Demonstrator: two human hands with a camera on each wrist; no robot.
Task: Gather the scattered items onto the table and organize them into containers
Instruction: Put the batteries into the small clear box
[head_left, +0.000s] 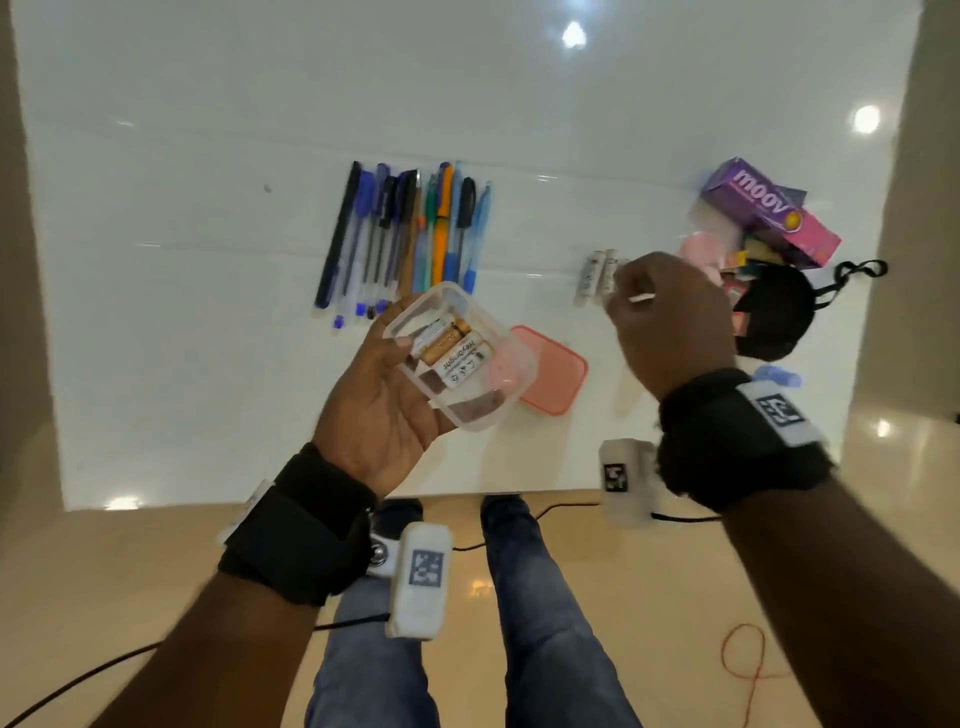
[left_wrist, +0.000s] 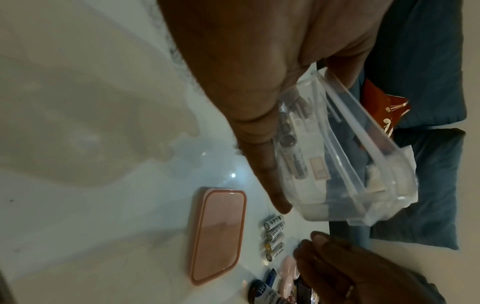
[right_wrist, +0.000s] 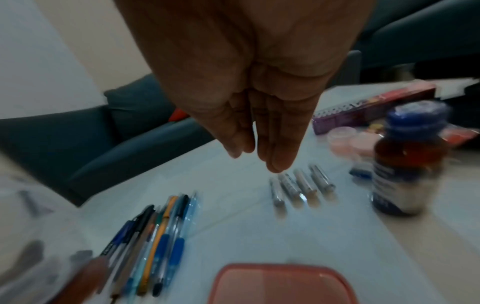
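My left hand (head_left: 387, 384) holds a clear plastic container (head_left: 457, 358) tilted above the white table (head_left: 208, 312), thumb on its rim, fingers beneath. Several batteries (head_left: 449, 348) lie inside the container (left_wrist: 350, 164). Its pink lid (head_left: 550, 369) lies flat on the table just right of it. Several loose batteries (right_wrist: 298, 187) lie side by side on the table (head_left: 597, 275). My right hand (right_wrist: 265, 133) hovers just above them, fingers straight, together and pointing down, holding nothing; in the head view my right hand (head_left: 665, 317) hides part of the row.
A row of pens (head_left: 405, 234) lies left of centre. At the right edge sit a purple-pink Moov box (head_left: 769, 208), small pink pots (right_wrist: 345, 139), a black mask (head_left: 779, 317) and a brown bottle with a blue cap (right_wrist: 407, 160). A dark sofa stands beyond.
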